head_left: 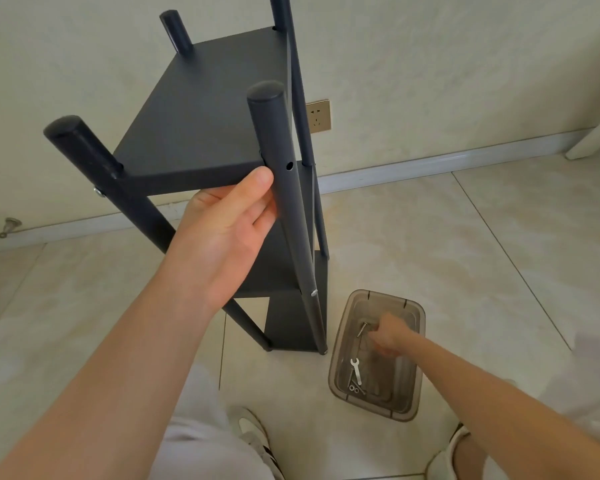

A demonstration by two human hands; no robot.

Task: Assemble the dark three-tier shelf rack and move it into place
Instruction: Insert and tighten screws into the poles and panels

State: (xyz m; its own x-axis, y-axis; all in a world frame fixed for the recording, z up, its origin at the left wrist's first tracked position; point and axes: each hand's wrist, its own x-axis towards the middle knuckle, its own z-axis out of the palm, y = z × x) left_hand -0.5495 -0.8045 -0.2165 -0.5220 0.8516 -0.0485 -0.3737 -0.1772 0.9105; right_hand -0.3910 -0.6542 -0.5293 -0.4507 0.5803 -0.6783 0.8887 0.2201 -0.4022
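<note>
Left hand (pixel 229 223) gripping matte round post (pixel 274 133), right hand (pixel 388 337) blurred in translucent tub (pixel 409 407), grasp unclear

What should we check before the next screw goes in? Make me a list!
1. Is the rack held steady? The left hand grips the front post. Ok.
2. Is the hole in that post free? It is empty. Ok.
3. Is the right hand holding a bolt from the bin? Too blurred. Cannot tell.
4. Is the wrench ready? It lies in the bin. Ok.
5. Is the other front post bolted? Its bolt head shows. Ok.
</note>
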